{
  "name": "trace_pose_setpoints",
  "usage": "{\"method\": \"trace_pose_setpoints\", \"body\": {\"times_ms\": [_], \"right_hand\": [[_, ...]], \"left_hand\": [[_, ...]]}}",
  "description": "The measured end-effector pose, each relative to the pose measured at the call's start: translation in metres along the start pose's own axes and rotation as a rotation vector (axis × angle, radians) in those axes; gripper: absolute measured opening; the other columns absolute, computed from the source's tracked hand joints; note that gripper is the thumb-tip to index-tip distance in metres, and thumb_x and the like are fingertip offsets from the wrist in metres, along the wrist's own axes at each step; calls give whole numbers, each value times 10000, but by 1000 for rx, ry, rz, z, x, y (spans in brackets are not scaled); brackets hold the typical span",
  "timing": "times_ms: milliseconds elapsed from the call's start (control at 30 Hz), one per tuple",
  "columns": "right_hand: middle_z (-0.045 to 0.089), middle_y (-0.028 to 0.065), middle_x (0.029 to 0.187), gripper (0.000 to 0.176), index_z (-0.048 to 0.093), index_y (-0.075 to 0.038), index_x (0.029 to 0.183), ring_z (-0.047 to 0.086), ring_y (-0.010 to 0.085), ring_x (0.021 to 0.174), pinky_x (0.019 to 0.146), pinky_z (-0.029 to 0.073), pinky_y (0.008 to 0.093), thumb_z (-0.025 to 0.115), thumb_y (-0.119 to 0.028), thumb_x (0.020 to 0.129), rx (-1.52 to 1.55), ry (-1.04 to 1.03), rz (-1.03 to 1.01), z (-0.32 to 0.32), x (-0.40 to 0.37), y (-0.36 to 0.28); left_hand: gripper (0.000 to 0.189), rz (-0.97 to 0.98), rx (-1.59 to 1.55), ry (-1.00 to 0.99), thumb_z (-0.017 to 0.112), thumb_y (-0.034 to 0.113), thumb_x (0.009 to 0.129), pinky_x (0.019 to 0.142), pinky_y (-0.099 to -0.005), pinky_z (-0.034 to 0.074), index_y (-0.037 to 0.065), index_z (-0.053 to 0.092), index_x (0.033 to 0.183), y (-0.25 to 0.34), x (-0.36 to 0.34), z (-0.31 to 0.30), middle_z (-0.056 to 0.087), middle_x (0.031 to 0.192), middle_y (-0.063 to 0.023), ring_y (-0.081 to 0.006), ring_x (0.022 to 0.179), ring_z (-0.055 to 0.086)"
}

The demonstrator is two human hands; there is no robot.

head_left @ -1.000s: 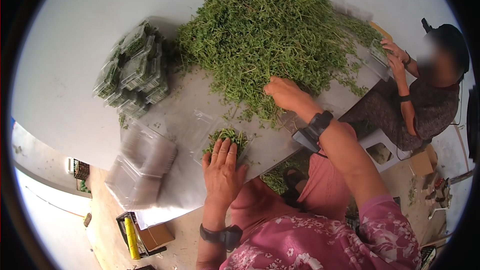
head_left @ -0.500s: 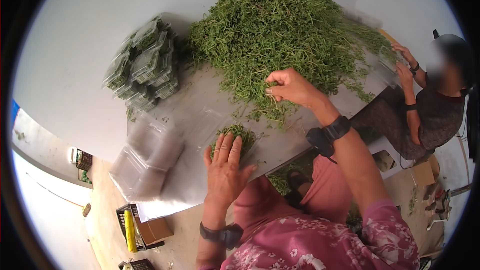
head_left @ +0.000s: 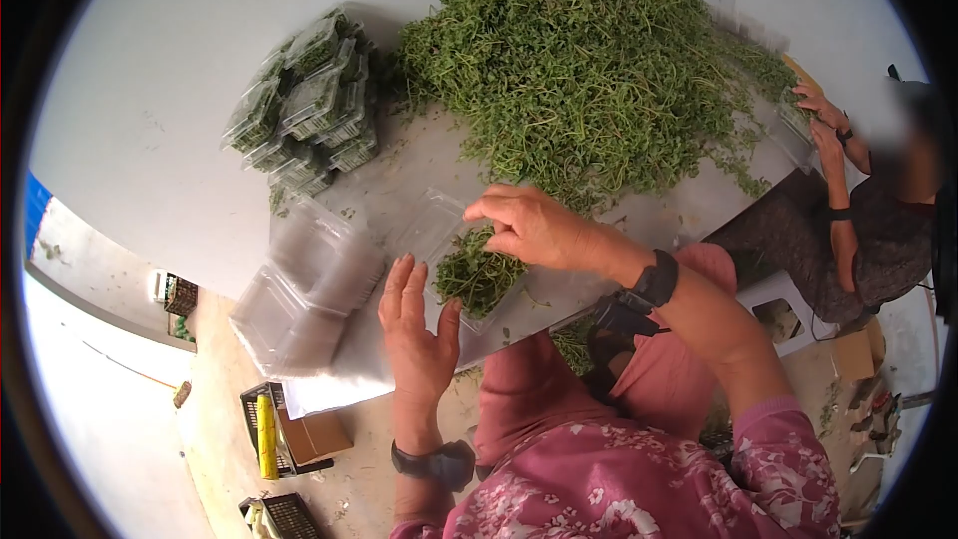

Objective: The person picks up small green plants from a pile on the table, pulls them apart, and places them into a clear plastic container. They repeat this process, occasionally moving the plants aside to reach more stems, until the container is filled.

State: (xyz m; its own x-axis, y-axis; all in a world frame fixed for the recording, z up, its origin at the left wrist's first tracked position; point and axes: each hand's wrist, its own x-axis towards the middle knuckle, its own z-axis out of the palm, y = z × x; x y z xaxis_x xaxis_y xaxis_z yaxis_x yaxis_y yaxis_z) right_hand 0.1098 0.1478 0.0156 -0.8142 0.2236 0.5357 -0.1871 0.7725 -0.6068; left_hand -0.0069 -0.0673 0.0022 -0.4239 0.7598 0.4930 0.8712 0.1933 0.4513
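A clear plastic clamshell box (head_left: 431, 224) lies with its lid up on the table, its tray filled with leafy green sprigs (head_left: 477, 277). My left hand (head_left: 419, 334) is at the near left side of that tray, fingers stretched and thumb apart, holding nothing. Over the top of the tray, my right hand (head_left: 539, 228) has its fingers curled down with the thumb on some sprigs; the fingertips are partly hidden. Behind it rises a large heap of loose greens (head_left: 589, 70).
Nested empty clamshells (head_left: 304, 284) stand at the table's left front corner. Filled, closed boxes (head_left: 309, 100) are stacked at the back left. A co-worker (head_left: 848, 210) handles a box at the right. Black crates (head_left: 284, 429) sit on the floor.
My right hand has moved from the heap's front edge left and down to the filled tray. My left hand has lifted off the greens and shifted left. The view has tilted slightly.
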Motion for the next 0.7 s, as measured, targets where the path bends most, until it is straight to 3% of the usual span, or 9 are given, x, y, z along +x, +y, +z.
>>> {"method": "trace_pose_setpoints", "body": {"times_ms": [267, 400, 700], "right_hand": [[688, 106, 859, 108, 679, 5, 967, 678, 226, 766, 694, 531, 343, 684, -29, 866, -30, 98, 177, -26, -3, 18], [684, 105, 855, 96, 680, 4, 958, 677, 225, 762, 696, 529, 343, 679, -39, 872, -85, 117, 198, -33, -3, 26], [686, 108, 850, 87, 678, -3, 943, 663, 239, 733, 682, 521, 355, 670, -61, 879, -161, 145, 190, -40, -5, 39]], "left_hand": [[584, 252, 109, -145, 757, 204, 837, 1133, -535, 292, 15, 561, 1353, 33, 16, 23, 485, 1469, -195, -399, 1405, 396], [545, 245, 182, -202, 763, 265, 834, 1114, -545, 300, -22, 607, 1270, 27, 25, 34, 533, 1411, -193, -395, 1397, 403], [445, 125, 195, -58, 753, 259, 841, 1068, -501, 350, -59, 646, 1133, 21, 16, 23, 636, 1206, -187, -383, 1265, 533]]}}
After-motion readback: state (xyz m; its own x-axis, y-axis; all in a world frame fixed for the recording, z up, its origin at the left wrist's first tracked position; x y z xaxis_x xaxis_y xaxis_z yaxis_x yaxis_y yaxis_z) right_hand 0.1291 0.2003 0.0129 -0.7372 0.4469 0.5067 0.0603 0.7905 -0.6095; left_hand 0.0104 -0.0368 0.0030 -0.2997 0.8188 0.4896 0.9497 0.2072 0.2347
